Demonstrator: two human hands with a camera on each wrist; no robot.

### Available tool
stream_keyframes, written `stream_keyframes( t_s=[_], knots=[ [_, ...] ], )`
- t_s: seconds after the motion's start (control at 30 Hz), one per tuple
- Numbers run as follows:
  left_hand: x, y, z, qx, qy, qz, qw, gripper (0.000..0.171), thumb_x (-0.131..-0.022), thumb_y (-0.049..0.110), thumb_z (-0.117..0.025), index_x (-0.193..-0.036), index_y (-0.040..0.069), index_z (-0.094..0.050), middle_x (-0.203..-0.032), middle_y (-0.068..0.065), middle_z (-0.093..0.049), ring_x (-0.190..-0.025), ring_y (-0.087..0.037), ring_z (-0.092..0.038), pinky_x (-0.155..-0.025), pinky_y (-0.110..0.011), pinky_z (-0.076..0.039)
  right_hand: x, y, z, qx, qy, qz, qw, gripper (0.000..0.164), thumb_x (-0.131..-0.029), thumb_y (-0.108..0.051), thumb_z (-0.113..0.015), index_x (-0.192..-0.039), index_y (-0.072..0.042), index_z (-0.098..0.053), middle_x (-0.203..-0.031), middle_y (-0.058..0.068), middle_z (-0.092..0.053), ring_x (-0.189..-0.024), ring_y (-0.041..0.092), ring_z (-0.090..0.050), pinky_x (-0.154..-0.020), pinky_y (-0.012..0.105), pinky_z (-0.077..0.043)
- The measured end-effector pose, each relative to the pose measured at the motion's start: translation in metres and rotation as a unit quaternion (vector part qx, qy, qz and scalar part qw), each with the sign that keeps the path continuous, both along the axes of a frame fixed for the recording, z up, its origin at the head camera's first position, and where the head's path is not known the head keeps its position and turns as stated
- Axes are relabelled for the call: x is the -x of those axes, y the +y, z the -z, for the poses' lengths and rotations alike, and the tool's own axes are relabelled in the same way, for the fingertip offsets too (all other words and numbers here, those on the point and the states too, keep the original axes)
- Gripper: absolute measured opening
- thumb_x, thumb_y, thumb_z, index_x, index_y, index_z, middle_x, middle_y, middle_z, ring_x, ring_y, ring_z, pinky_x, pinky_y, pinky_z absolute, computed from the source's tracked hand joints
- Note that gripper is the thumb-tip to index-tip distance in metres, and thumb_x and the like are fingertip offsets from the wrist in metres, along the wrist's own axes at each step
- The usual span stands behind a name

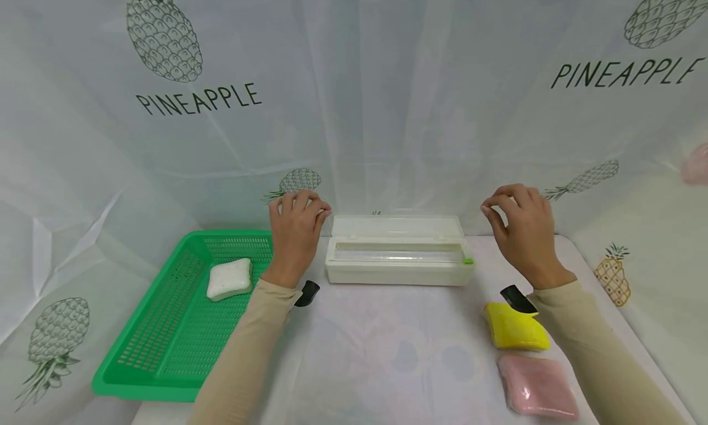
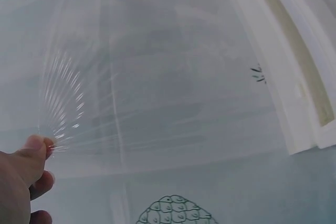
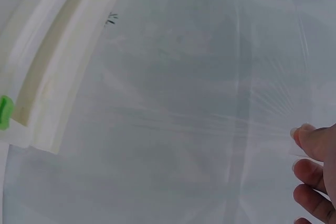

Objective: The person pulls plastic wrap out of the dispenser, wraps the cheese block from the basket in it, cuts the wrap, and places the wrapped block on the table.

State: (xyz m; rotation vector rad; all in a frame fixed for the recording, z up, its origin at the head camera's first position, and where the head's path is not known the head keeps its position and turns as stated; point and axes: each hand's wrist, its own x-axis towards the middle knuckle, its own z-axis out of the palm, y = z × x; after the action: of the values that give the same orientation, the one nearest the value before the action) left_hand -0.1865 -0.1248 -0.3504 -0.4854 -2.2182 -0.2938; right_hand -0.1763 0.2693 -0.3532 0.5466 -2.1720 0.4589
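Between finger and thumb, my left hand (image 1: pixel 297 234) pinches one edge of a clear sheet of plastic wrap (image 2: pixel 65 95); creases fan out from the pinch in the left wrist view. At the other side, my right hand (image 1: pixel 521 231) pinches the same film, and fine creases run from its fingertips in the right wrist view. The film is stretched between the hands, hardly visible in the head view. Between and a little below the hands stands a white wrap dispenser box (image 1: pixel 398 273), its lid (image 1: pixel 398 227) raised, with a green slide cutter (image 1: pixel 468 261) at its right end.
On the left stands a green basket (image 1: pixel 138 327) with a white wrapped block (image 1: pixel 229 279) inside; my left forearm passes over its right side. A yellow packet (image 1: pixel 515 327) and a pink packet (image 1: pixel 538 385) lie by my right forearm. A pineapple-print curtain (image 1: pixel 387 105) hangs behind.
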Motion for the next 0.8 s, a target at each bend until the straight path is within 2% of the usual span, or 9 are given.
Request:
stream_keyframes(
  t_s=[0.27,0.63,0.8],
  knots=[
    [0.000,-0.003,-0.014,0.000,0.003,0.011,0.9999,0.017,-0.102,0.023,-0.068,-0.102,0.009,-0.078,-0.115,-0.010,-0.067,-0.111,-0.034,-0.054,-0.102,-0.057,-0.037,0.003,0.001,-0.015,-0.003,0.020,-0.005,1.000,0.008,-0.093,0.002,-0.076,-0.097,0.006,-0.071,-0.109,0.026,-0.062,-0.095,0.051,-0.051,-0.079,0.061,-0.037],
    [0.003,-0.004,-0.033,0.004,0.025,0.019,0.9995,0.019,-0.102,0.025,-0.067,-0.101,0.009,-0.078,-0.115,-0.010,-0.067,-0.112,-0.034,-0.054,-0.102,-0.056,-0.037,0.004,0.002,-0.034,0.002,0.032,-0.005,0.999,0.007,-0.096,0.000,-0.074,-0.098,0.006,-0.071,-0.111,0.026,-0.063,-0.097,0.053,-0.051,-0.079,0.061,-0.036],
    [0.004,-0.004,-0.044,0.012,0.039,0.014,0.9991,0.018,-0.100,0.024,-0.069,-0.099,0.009,-0.077,-0.113,-0.010,-0.067,-0.110,-0.034,-0.055,-0.101,-0.055,-0.036,0.004,0.002,-0.042,0.004,0.041,-0.002,0.999,0.006,-0.095,0.001,-0.074,-0.098,0.005,-0.071,-0.111,0.025,-0.063,-0.098,0.052,-0.051,-0.082,0.062,-0.035]
  ],
)
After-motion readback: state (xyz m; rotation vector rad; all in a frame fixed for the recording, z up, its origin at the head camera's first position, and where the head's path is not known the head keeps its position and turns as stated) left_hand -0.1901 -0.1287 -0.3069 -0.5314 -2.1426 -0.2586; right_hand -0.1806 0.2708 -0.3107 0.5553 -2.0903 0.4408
